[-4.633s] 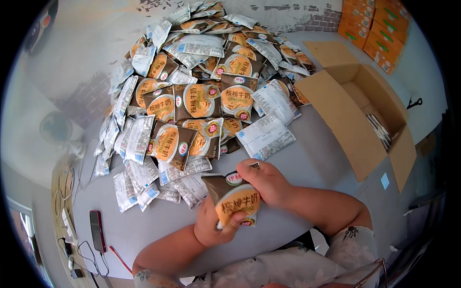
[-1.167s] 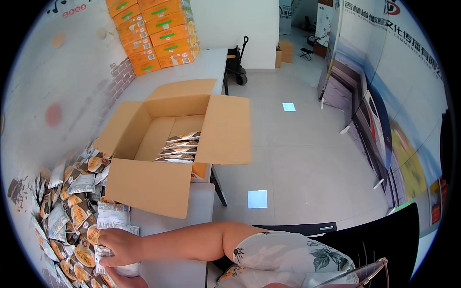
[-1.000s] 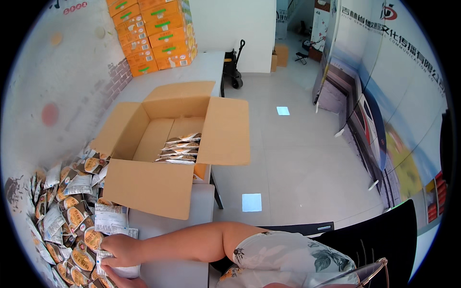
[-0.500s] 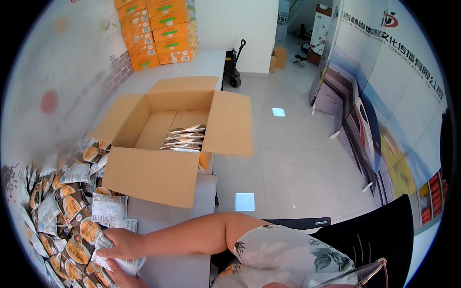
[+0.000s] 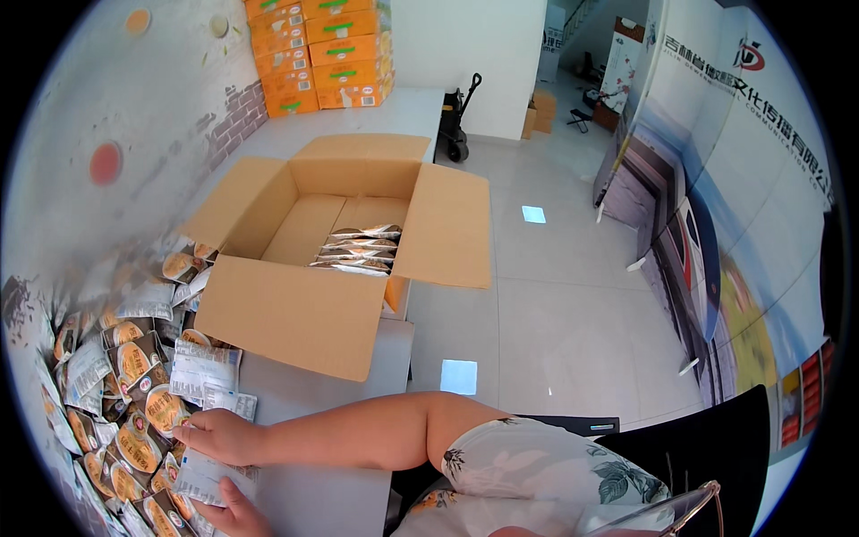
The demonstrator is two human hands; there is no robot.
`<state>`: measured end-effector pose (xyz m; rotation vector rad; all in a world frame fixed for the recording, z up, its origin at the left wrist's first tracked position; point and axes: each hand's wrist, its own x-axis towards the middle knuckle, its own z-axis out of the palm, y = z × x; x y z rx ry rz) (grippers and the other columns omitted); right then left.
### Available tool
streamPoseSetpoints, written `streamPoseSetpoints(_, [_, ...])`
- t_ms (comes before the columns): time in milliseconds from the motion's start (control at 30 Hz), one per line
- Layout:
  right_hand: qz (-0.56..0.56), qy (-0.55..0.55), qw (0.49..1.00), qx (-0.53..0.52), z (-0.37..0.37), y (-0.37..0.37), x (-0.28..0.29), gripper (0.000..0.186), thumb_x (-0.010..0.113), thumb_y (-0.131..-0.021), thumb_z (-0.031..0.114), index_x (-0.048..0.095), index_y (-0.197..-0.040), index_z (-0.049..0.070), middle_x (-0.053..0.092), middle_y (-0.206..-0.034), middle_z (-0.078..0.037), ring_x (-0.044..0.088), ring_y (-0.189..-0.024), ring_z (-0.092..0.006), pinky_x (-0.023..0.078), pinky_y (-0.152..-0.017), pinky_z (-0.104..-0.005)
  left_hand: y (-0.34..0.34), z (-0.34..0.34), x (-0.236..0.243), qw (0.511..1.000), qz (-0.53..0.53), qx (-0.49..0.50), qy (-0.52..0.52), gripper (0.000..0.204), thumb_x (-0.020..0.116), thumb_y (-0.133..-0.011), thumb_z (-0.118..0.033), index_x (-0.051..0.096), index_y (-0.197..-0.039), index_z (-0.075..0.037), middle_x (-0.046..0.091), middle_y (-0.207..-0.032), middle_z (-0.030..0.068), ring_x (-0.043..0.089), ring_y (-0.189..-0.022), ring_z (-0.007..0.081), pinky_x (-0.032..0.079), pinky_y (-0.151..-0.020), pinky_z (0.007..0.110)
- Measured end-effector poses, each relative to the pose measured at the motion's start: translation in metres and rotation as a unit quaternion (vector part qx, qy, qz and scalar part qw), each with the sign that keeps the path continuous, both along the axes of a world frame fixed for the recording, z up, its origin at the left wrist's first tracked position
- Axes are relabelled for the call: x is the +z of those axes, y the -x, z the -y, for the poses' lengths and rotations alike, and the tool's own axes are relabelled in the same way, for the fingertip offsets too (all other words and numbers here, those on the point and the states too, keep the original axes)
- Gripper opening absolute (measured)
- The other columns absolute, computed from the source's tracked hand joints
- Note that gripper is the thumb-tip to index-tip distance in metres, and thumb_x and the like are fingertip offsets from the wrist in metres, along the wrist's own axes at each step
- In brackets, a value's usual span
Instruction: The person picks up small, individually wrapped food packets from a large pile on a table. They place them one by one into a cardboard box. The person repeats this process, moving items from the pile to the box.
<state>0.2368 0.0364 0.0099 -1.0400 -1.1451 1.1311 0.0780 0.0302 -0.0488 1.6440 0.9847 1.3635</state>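
Observation:
At the lower left, my right hand (image 5: 219,436) pinches the upper part of a white-backed packet (image 5: 206,476). My left hand (image 5: 234,510) grips the same packet lower down, thumb across its printed back, mostly cut off by the lower edge. Both hands are beside a large heap of brown-and-orange packets (image 5: 137,446), some turned to their white backs (image 5: 204,367). An open cardboard box (image 5: 250,201) stands behind them, with a short row of stacked packets (image 5: 356,247) at the right of its inside.
Stacked orange cartons (image 5: 349,76) stand on a far table (image 5: 358,116) against the wall. A black folding cart (image 5: 458,121) is beyond it. Printed display panels (image 5: 716,233) line the right side of the tiled floor (image 5: 564,313). A black chair (image 5: 707,447) is at the lower right.
Since 4.6 seconds ago the view has swung right toward the box. The front-facing packet then held is now replaced by a white back. In the last second both hands have shifted slightly with it.

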Motion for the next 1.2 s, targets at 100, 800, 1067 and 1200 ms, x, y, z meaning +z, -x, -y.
streamPoseSetpoints(100, [-0.067, 0.035, 0.997, 0.029, -0.008, 0.002, -0.008, 0.047, 0.050, -0.094, 0.046, 0.060, -0.087, 0.001, 0.059, -0.073, -0.003, 0.053, -0.070, -0.0113, 0.045, -0.066, -0.0297, 0.007, -0.001, -0.007, 0.999, -0.045, -0.015, -0.016, 0.062, 0.052, -0.096, -0.033, 0.028, -0.140, 0.003, 0.044, -0.134, 0.0192, 0.049, -0.117, 0.0268, 0.042, -0.098, 0.035])
streamPoseSetpoints(800, [-0.077, 0.047, 0.993, 0.077, -0.004, -0.001, -0.003, 0.038, 0.058, -0.090, 0.038, 0.062, -0.108, 0.004, 0.066, -0.093, -0.006, 0.058, -0.084, -0.0127, 0.047, -0.074, -0.0285, 0.006, -0.006, -0.005, 0.998, 0.035, -0.016, 0.051, 0.065, 0.052, -0.095, -0.035, 0.026, -0.141, 0.003, 0.040, -0.138, 0.0205, 0.049, -0.118, 0.0281, 0.042, -0.098, 0.038])
streamPoseSetpoints(1067, [0.031, 0.024, 0.999, 0.002, -0.015, -0.007, -0.010, 0.037, 0.060, -0.088, 0.039, 0.063, -0.084, 0.002, 0.061, -0.072, -0.007, 0.055, -0.068, -0.0117, 0.045, -0.062, -0.0308, -0.004, 0.003, 0.008, 0.996, -0.085, 0.012, 0.016, 0.056, 0.053, -0.096, -0.028, 0.033, -0.136, 0.004, 0.049, -0.127, 0.0186, 0.052, -0.110, 0.0250, 0.045, -0.091, 0.035])
streamPoseSetpoints(1200, [0.059, 0.001, 0.997, -0.057, -0.018, -0.007, -0.015, 0.036, 0.067, -0.083, 0.036, 0.062, -0.082, 0.001, 0.062, -0.072, -0.007, 0.055, -0.066, -0.0120, 0.045, -0.059, -0.0296, -0.004, -0.004, 0.006, 0.996, -0.010, -0.048, 0.071, 0.056, 0.054, -0.095, -0.028, 0.034, -0.135, 0.005, 0.050, -0.125, 0.0189, 0.053, -0.107, 0.0245, 0.045, -0.089, 0.035])
